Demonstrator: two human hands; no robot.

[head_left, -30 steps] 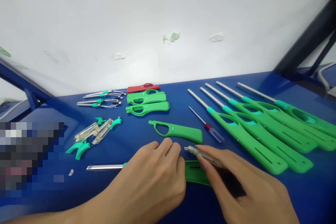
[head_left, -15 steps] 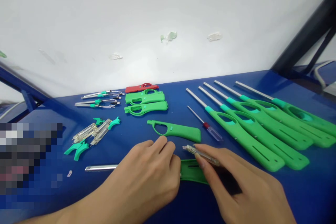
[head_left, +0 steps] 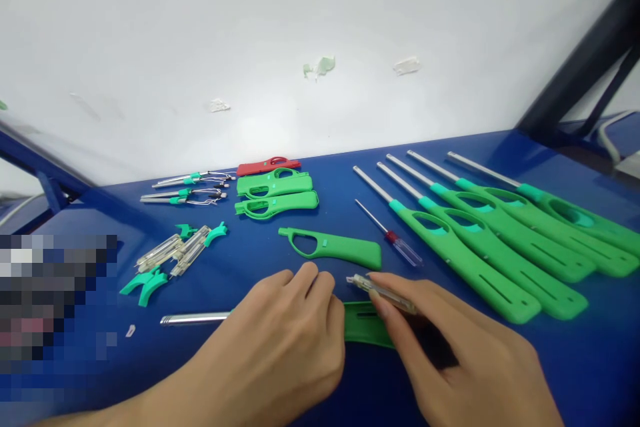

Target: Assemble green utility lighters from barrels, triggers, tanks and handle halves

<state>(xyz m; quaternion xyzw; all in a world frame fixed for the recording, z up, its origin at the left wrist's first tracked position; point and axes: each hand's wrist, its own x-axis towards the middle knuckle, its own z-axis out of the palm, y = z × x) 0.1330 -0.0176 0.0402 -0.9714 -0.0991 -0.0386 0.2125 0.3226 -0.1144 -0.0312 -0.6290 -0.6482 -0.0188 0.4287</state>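
My left hand (head_left: 295,333) lies over a green lighter shell (head_left: 367,323), fingers curled down onto it. Its middle is hidden under that hand, while a metal tube (head_left: 193,319) sticks out to the left. Between thumb and fingers my right hand (head_left: 465,347) pinches a clear gas tank (head_left: 385,295), its valve end pointing left above the shell. Just behind both hands rests another green shell half (head_left: 345,250), and a screwdriver (head_left: 403,247) with a clear and red handle lies to its right.
On the right lie several long green lighters (head_left: 475,267). Farther left are clear tanks (head_left: 193,250), teal triggers (head_left: 145,283), wired metal tubes (head_left: 180,197), stacked green shells (head_left: 275,203) and a red shell (head_left: 267,167). A small pale piece (head_left: 131,331) sits at front left. Behind rises a white wall (head_left: 300,13).
Very little differs. My left hand has shifted slightly over the shell, and my right hand still holds the tank in nearly the same place. The view has tilted a little.
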